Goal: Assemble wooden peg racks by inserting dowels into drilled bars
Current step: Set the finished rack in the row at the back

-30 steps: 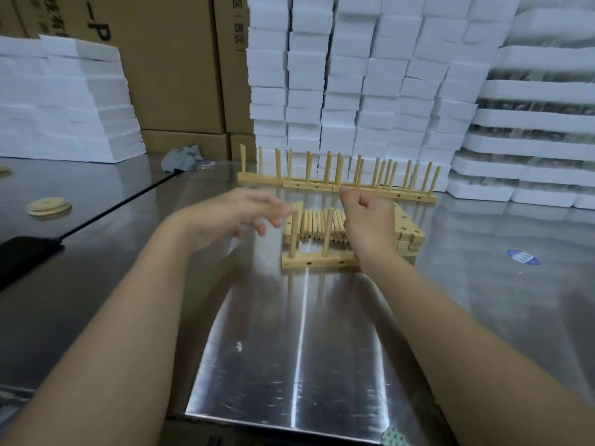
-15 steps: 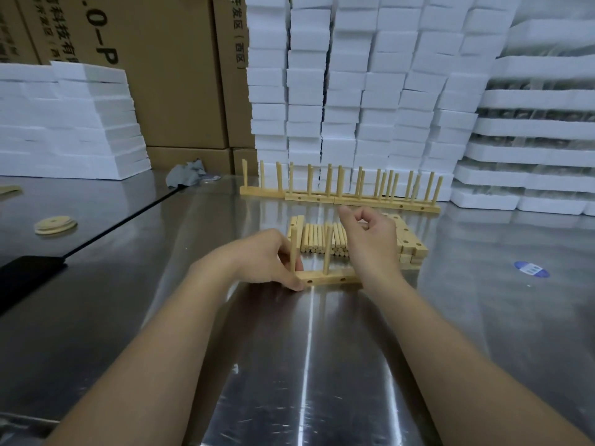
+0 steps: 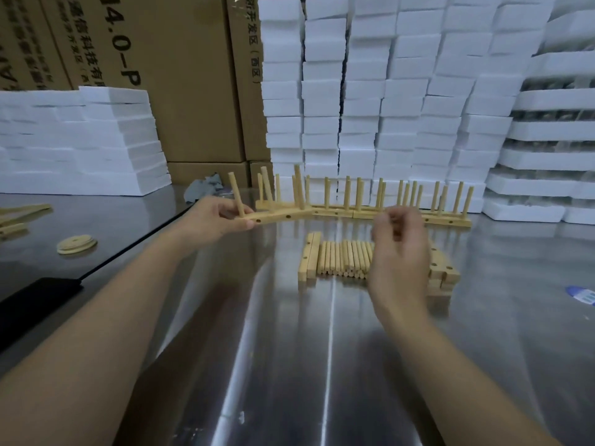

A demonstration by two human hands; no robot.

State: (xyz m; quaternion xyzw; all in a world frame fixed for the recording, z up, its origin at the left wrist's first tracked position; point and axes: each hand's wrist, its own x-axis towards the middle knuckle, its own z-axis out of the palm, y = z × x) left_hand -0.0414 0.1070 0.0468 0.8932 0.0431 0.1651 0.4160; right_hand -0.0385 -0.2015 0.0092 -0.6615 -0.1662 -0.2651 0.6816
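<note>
1. We find the left hand (image 3: 212,220) clamped on the left end of a drilled bar (image 3: 283,216). The thumb lies on the bar's front face beside a side hole.
2. The bar runs rightward from that hand and appears to be held above the steel table (image 3: 289,365). Three inserted dowels (image 3: 267,188) stand upright in it, the first just beside the left hand's fingers.
3. The right hand (image 3: 399,252) hangs well apart from the left hand with its fingers curled inward. It is blurred, so we cannot tell whether it pinches anything.
4. The loose dowels (image 3: 341,259) lie side by side on the table, under the right hand and just to its left.
5. Two spare bars (image 3: 309,259) lie against the left side of that pile. A stack of bars (image 3: 446,272) sits just right of the right hand.
6. A row of finished racks (image 3: 450,221) stands beyond both hands with its pegs upright. In this view the right end of the held bar overlaps the row.
7. To the left of the left hand we note round wooden discs (image 3: 77,244) and a flat black object (image 3: 35,297).
8. A grey cloth (image 3: 204,188) lies beyond the left hand, and a blue label (image 3: 582,296) lies to the right of the right hand.
9. White foam blocks (image 3: 354,91) and cardboard boxes (image 3: 177,75) are stacked behind the table.
</note>
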